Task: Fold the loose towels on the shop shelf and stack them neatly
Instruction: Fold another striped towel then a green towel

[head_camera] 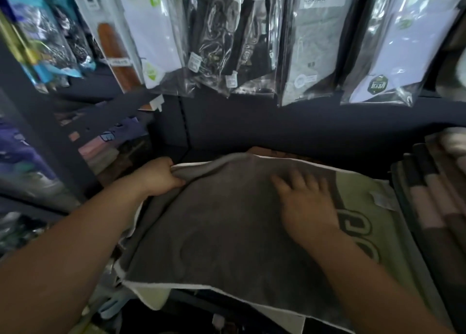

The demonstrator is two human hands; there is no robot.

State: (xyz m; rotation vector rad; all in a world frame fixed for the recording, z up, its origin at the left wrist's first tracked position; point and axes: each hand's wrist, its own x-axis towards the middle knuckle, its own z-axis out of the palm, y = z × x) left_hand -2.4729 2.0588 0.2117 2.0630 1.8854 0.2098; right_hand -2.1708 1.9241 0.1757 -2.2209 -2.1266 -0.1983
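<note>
A grey-brown towel (214,233) with a pale edge lies spread over the shelf in front of me. Its right part is light green (373,207) with dark lettering and a small white label. My left hand (161,177) grips the towel's far left corner, with the fingers curled round the edge. My right hand (307,202) lies flat on the towel's middle with the fingers spread; it is blurred.
A stack of folded towels (433,195) in grey and pink bands stands at the right. Packaged socks in clear bags (315,43) hang on the dark back wall above. More packaged goods (37,43) fill the rack at the left.
</note>
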